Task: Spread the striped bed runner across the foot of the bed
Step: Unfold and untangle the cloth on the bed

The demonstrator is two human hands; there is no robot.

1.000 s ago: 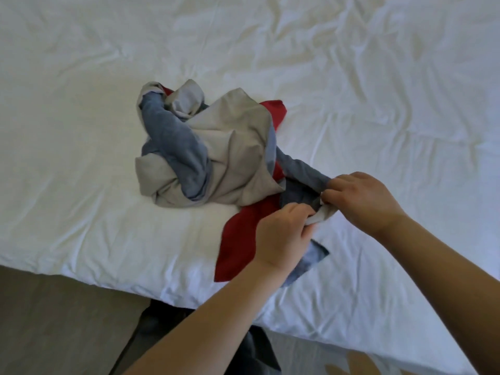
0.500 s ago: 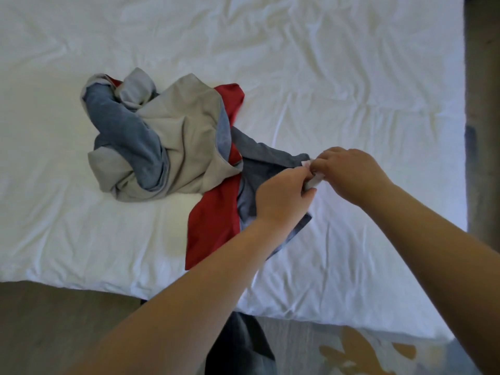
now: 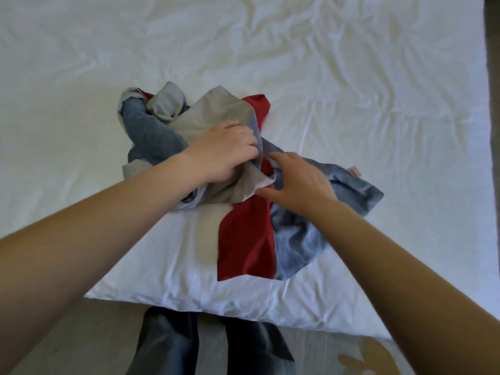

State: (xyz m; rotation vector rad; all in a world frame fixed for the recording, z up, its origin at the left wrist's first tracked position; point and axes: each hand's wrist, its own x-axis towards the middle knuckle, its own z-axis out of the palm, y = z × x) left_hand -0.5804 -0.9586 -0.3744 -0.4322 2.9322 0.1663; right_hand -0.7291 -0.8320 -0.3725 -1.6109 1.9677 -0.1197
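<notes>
The striped bed runner (image 3: 244,239), in red, blue-grey and beige bands, lies crumpled in a heap on the white bed (image 3: 351,104) near its front edge. My left hand (image 3: 224,152) grips a bunch of the beige and blue cloth in the middle of the heap, fingers curled into the folds. Just to the right, my right hand (image 3: 300,182) rests on the runner with fingers stretched out toward the red band, thumb beside a beige corner. A free blue end with a small label trails off to the right.
The wrinkled white sheet spreads far to the left, right and back. The bed's front edge runs below the runner, with grey floor (image 3: 67,334) and my dark trouser legs (image 3: 173,345) under it. The bed's right edge meets a dark strip (image 3: 493,77).
Both hands have let go of the runner's blue end, which now lies on the sheet at the right. My left hand moved into the heap and grabbed it; my right hand opened.
</notes>
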